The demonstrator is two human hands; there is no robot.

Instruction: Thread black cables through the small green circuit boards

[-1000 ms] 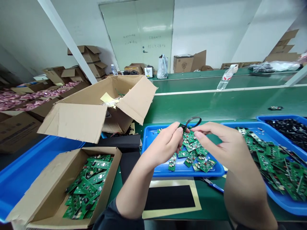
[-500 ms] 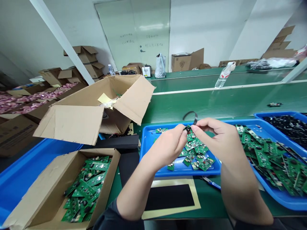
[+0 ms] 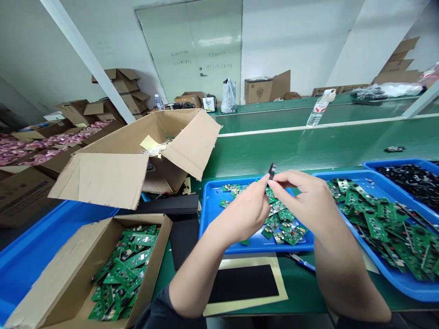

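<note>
Over a blue tray [image 3: 203,224] of small green circuit boards [image 3: 291,233], my two hands meet fingertip to fingertip. A narrow black strip [image 3: 272,171], curled at the top, stands up between them. My left hand [image 3: 242,212] is closed, thumb and forefinger pinching at the strip's lower end. My right hand [image 3: 305,194] pinches the strip from the other side with thumb and fingertips. Whether a small part is also between the fingers is hidden. Below the tray lies a black sheet [image 3: 243,283] on yellow backing paper [image 3: 281,283], with a blue-handled tool [image 3: 303,262] beside it.
At right, a larger blue tray [image 3: 387,281] holds heaped circuit boards, with a tray of black parts [image 3: 408,183] behind. A cardboard box [image 3: 161,233] of boards sits at left, near black sheets [image 3: 168,204] and a big open carton [image 3: 103,176]. A bottle [image 3: 318,109] stands behind.
The black strip, earlier arched out to the left above my fingers, now stands nearly upright in a tight curl. My fingertips have shifted slightly; the small dark piece at the left fingertips no longer shows.
</note>
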